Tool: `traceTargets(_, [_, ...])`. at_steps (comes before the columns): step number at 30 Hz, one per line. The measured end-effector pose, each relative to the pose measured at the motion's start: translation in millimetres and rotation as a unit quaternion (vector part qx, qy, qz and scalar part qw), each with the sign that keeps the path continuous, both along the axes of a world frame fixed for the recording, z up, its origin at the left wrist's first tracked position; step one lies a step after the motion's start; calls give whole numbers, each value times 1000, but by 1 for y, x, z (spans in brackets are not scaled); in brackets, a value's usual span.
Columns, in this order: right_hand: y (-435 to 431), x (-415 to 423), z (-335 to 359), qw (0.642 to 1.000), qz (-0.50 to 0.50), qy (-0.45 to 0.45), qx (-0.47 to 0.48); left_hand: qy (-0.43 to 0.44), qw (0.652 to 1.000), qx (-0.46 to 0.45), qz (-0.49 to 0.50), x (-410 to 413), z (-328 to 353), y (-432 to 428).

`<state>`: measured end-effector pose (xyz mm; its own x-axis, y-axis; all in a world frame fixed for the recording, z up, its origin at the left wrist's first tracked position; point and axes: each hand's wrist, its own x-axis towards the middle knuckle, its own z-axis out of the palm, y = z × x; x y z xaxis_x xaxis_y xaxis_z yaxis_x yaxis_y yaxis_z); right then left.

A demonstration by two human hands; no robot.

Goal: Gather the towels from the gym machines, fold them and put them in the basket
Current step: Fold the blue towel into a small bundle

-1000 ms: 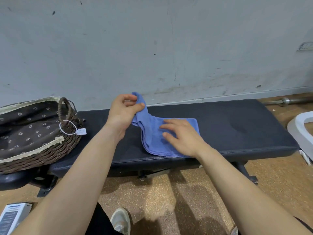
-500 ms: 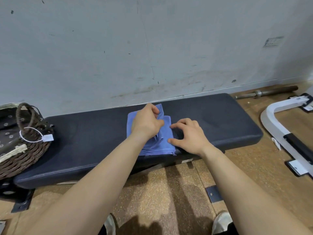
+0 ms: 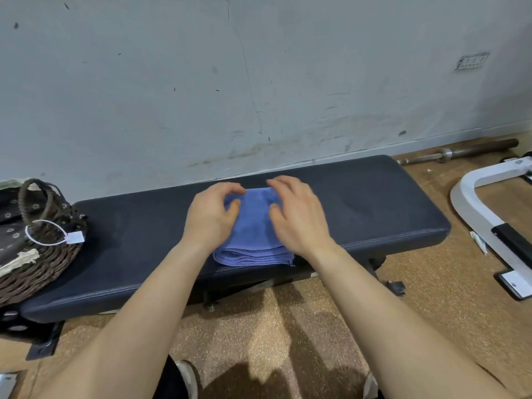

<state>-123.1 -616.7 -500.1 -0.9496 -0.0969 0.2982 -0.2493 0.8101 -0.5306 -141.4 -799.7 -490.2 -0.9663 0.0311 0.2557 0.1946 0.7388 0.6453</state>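
A blue towel (image 3: pixel 253 226), folded into a thick square with its layered edges facing me, lies flat on the middle of the dark padded bench (image 3: pixel 374 203). My left hand (image 3: pixel 210 220) sits at the towel's left side, its fingers loosely curved over the far left corner. On the towel's right side is my right hand (image 3: pixel 299 220), slightly blurred, with its fingers spread and bent over the cloth. Neither hand visibly lifts the towel. A brown wicker basket (image 3: pixel 43 263) with a dark flowered lining and a white tag stands on the bench's left end.
A grey wall runs close behind the bench. A steel barbell (image 3: pixel 466 152) lies on the floor by the wall at the right. A white machine frame (image 3: pixel 475 214) stands on the cork floor to the right. My shoes show at the bottom.
My left hand has laid the towel's raised left part over to the right, making a compact square. Both hands have since shifted to the towel's two sides.
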Motion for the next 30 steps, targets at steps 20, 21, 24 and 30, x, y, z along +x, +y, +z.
traceTargets(20, [-5, 2, -36, 957, 63, -195, 204, -122, 937, -277, -176, -3, -48, -7])
traceTargets(21, [-5, 2, -33, 959, 61, -173, 216, -119, 944, -253, -174, -2, -49, -7])
traceTargets(24, [-9, 4, -25, 964, 79, -99, 233, -79, 982, -113, -126, 2, -51, -7])
traceTargets(30, [-11, 10, -32, 952, 47, -213, 212, -133, 968, -196, -76, 2, -46, -15])
